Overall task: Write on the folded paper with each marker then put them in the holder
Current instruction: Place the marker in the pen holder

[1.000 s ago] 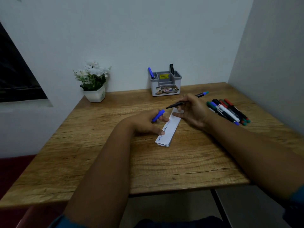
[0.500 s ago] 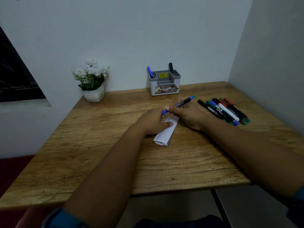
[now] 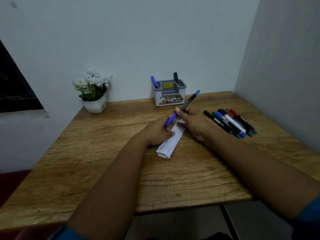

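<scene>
The scene is dim and flat, with a cool bluish cast on the white wall (image 3: 138,40) and muted colour on the wooden tabletop (image 3: 103,161). No lamp or glare shows; shadows are soft and faint, just under the folded paper (image 3: 170,144) and the forearms. The wide lens bows the tabletop's edges outward. Fine detail is soft and slightly smeared, and the writing on the paper is unreadable.

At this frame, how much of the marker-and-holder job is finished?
Done: a blue marker and a black marker stand in the grey plastic holder, and the white folded paper carries writing. In hand: the right hand grips a black-barrelled marker; the left hand holds its blue cap at the tip. Left: the loose markers on the wooden table.
</scene>
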